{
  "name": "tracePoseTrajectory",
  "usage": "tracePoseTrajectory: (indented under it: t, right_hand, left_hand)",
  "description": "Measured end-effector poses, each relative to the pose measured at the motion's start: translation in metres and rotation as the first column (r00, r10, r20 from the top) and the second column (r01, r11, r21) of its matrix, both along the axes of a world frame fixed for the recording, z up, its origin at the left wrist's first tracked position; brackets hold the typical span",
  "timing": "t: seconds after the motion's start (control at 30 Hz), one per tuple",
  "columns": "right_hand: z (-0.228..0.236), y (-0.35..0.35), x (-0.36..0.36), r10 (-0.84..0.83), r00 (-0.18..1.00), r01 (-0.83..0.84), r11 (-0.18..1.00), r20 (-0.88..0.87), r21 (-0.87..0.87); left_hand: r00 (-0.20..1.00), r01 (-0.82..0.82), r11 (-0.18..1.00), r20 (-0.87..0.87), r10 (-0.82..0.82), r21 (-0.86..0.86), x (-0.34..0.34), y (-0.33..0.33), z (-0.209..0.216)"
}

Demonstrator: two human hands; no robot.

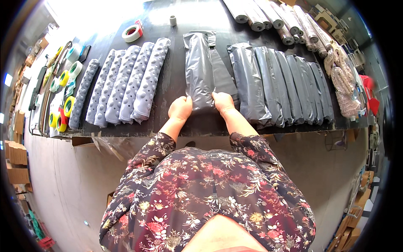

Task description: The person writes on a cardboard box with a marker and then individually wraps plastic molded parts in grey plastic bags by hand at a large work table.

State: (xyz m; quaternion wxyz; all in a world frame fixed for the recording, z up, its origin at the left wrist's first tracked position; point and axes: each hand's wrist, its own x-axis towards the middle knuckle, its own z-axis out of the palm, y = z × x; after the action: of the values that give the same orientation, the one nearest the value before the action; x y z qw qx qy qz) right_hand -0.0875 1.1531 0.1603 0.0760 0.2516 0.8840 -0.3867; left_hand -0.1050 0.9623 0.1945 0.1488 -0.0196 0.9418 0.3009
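A dark grey plastic mailing bag (199, 63) lies lengthwise before me on the black table, its far end folded over and a loose flap spread along its right side. My left hand (180, 108) pinches the near left edge of the bag, fingers curled. At the near right edge my right hand (223, 102) grips it the same way, thumb on top. What is inside the bag is hidden. Just right of it sits a row of several similar filled grey bags (248, 84). To the left lie several grey rolled mats with round bumps (150, 80).
A tape dispenser (132, 32) and a small grey cylinder (173, 20) stand toward the back. Several tape rolls (64, 78) crowd the left end. Wrapped rolls (289, 23) are stacked at the back right, beside a beige bundle (342, 80). The table's near edge (126, 131) runs before my body.
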Motion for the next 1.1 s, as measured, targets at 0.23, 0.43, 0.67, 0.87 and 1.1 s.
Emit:
tracePoseTrajectory:
  t: [0.23,0.43,0.67,0.87,1.1]
  right_hand:
    - [0.047,-0.027,0.001,0.264,0.904,-0.076,0.873,-0.336,0.481]
    - [0.103,-0.042,-0.027,0.079,0.982,-0.098,0.99,0.173,0.101]
    - [0.04,0.034,-0.021,0.017,0.971,0.239,0.008,0.239,-0.971]
    - [0.056,0.043,0.014,-0.195,0.979,0.095,0.212,0.053,-0.973]
    - [0.07,0.044,0.022,-0.216,0.975,0.223,0.934,-0.055,0.279]
  left_hand:
    - [0.866,0.274,0.949,-0.39,-0.314,-0.155,0.0,-0.006,-0.009]
    - [0.877,0.416,0.889,-0.343,-0.336,0.192,-0.01,-0.003,-0.019]
    - [0.831,0.555,0.601,-0.36,-0.423,0.575,-0.027,0.019,0.019]
    - [0.855,0.41,0.87,-0.45,-0.26,0.276,-0.074,0.065,0.003]
    - [0.549,0.773,0.534,-0.06,-0.833,-0.342,-0.08,0.031,-0.01]
